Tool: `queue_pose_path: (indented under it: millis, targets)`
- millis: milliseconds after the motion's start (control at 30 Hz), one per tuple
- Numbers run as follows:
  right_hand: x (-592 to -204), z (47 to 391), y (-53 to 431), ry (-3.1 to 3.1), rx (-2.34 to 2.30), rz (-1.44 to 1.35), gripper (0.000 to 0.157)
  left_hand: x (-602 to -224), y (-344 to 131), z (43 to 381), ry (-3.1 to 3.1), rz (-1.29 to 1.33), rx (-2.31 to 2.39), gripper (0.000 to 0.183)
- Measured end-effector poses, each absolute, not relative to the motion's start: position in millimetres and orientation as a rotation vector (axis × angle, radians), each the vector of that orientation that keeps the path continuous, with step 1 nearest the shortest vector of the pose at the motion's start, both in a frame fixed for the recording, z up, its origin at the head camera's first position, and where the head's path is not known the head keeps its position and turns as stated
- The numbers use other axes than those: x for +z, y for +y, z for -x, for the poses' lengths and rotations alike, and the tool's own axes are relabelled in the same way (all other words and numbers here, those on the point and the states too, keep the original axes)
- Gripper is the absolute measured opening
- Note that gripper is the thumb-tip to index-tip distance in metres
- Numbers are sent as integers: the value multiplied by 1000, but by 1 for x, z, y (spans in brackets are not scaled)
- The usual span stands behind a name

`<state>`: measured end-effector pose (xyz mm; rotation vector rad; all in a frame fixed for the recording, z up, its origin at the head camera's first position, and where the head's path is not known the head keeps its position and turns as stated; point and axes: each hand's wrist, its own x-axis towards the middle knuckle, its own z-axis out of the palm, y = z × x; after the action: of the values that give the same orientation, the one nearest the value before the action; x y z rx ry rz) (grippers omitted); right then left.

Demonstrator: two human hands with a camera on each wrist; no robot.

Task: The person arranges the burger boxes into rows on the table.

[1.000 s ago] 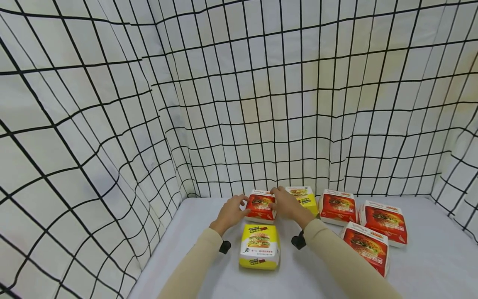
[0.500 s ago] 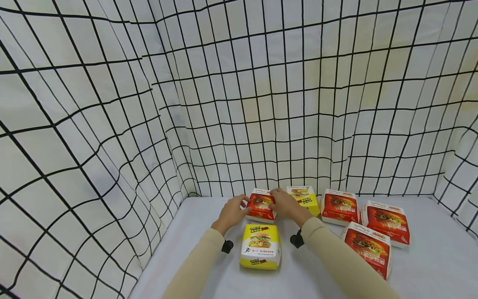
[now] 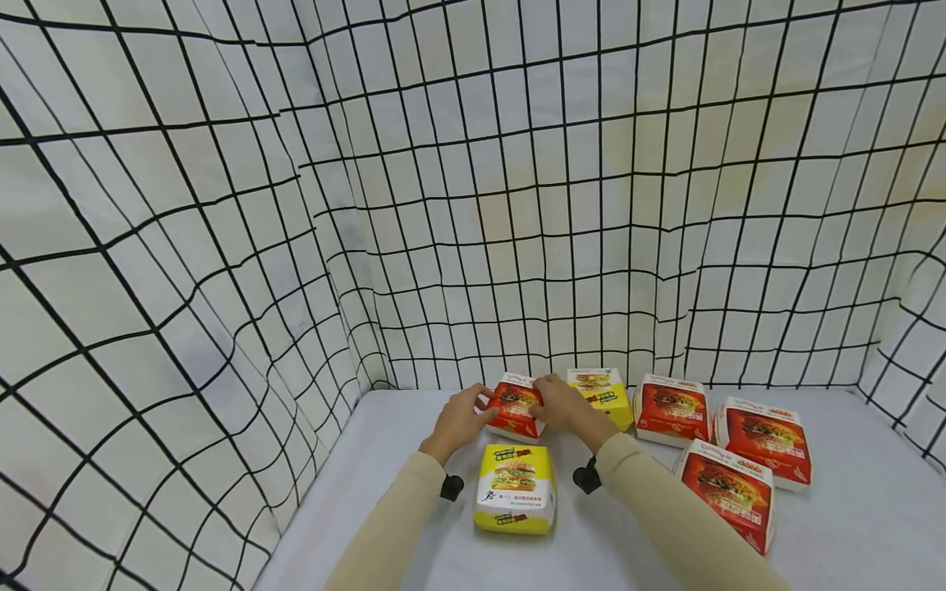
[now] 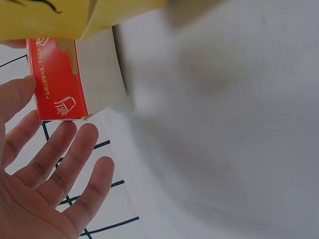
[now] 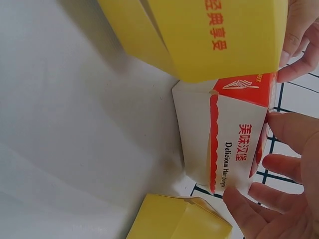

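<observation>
At the back of the table, a red hamburger box (image 3: 515, 400) stands between my two hands. My left hand (image 3: 460, 420) is at its left side with fingers spread; in the left wrist view the thumb (image 4: 17, 94) meets the red face's upper edge and the fingertips are along the side edge. My right hand (image 3: 565, 402) holds the right corner, thumb and fingers around it, beside the printed white side (image 5: 234, 139). A yellow-and-white burger box (image 3: 515, 488) stands nearer, between my forearms, and hides part of the red box in both wrist views.
Another yellow burger box (image 3: 602, 394) is just behind and right of my right hand. Farther right are three red boxes: one at the back (image 3: 671, 408), one angled (image 3: 763, 441), one nearer (image 3: 727, 492) by my sleeve. Black netting (image 3: 473, 246) over white sheeting encloses the table (image 3: 850, 509).
The red box between my hands has turned slightly clockwise. My right fingers have shifted a little over its corner, while my left hand has barely moved.
</observation>
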<state>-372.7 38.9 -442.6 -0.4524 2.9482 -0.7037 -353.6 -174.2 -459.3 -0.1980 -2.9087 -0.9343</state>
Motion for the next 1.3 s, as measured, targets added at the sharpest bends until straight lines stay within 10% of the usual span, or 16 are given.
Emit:
queue_pose_path:
  millis: [1300]
  targets:
    - [-436, 359, 41, 3002, -693, 484, 62, -464, -182, 354, -2749, 150, -910, 31]
